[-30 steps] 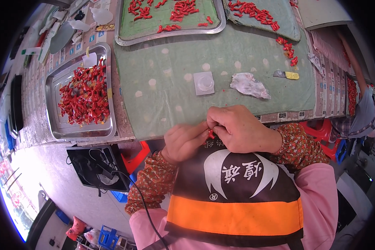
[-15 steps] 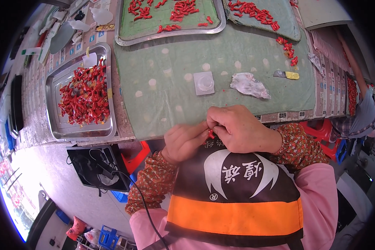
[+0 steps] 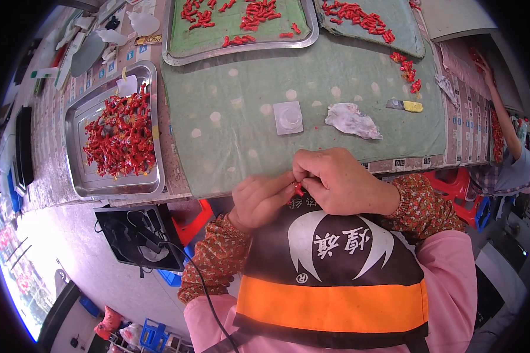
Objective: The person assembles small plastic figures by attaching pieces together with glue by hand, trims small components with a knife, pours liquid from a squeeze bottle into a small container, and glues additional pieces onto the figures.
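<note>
My left hand point(image 3: 258, 200) and my right hand point(image 3: 338, 182) meet at the table's near edge, just above my apron point(image 3: 335, 306). Between their fingertips is a small glossy red figurine point(image 3: 299, 189), mostly covered by the fingers, so its shape cannot be made out fully. Both hands are closed in a pinch on it. Beyond them on the green cloth point(image 3: 229, 135) lie a small square white piece with a round dish point(image 3: 289, 117), a crumpled stained white rag point(image 3: 354, 120) and a small grey-and-yellow strip point(image 3: 405, 105).
A metal tray point(image 3: 70, 147) heaped with glossy red pieces stands at left. Another metal tray point(image 3: 241, 54) and a cloth-lined tray point(image 3: 415, 44) hold red pieces at the back. A few red pieces point(image 3: 407, 70) lie at right. A co-worker's arm point(image 3: 503, 106) reaches in at far right.
My hands and the red figurine have hardly moved. At the far right, the co-worker's arm has shifted, and its hand now shows near some red pieces.
</note>
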`<state>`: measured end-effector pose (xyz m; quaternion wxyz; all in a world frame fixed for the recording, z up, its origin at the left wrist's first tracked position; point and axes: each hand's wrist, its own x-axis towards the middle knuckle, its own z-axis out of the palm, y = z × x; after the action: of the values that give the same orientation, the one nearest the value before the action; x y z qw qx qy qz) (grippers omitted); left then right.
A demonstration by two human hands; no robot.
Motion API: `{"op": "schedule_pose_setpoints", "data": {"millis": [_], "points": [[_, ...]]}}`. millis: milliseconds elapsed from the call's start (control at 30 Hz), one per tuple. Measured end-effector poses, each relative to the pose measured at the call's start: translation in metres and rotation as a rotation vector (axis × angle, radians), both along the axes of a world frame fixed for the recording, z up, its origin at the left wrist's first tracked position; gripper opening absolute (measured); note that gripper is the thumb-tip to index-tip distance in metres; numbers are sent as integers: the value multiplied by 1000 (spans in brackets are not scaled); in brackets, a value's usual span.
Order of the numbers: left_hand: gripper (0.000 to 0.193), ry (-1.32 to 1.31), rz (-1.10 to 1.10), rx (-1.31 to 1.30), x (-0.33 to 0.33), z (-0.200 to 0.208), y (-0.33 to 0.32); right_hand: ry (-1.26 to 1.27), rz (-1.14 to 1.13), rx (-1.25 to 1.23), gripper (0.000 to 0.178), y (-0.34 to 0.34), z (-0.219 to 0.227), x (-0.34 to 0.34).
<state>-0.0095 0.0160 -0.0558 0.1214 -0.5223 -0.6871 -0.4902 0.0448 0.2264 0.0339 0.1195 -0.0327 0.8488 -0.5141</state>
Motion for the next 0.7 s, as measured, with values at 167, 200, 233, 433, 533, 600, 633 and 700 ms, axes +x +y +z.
{"op": "schedule_pose_setpoints", "data": {"millis": [167, 200, 233, 433, 533, 600, 633, 700], "points": [[29, -47, 29, 3, 1, 5, 3, -95, -1, -32, 12, 5, 7, -3], [31, -68, 39, 13, 1, 6, 3, -126, -3, -56, 10, 7, 9, -4], [31, -66, 38, 14, 1, 7, 4, -156, -5, -80, 9, 8, 10, -5], [26, -452, 71, 33, 11, 27, 6, -209, -27, -216, 13, 14, 23, -12], [27, -849, 29, 209, 17, 35, 7, -224, 1, -233, 19, 17, 36, -17], [31, -1399, 2, 340, 20, 43, 4, -166, -13, -203, 21, 15, 35, -16], [31, -1395, 1, 341, 19, 47, 4, -114, -29, -175, 22, 14, 33, -16], [31, -1678, -25, 341, 15, 54, 3, -34, -24, -136, 22, 14, 28, -15]]}}
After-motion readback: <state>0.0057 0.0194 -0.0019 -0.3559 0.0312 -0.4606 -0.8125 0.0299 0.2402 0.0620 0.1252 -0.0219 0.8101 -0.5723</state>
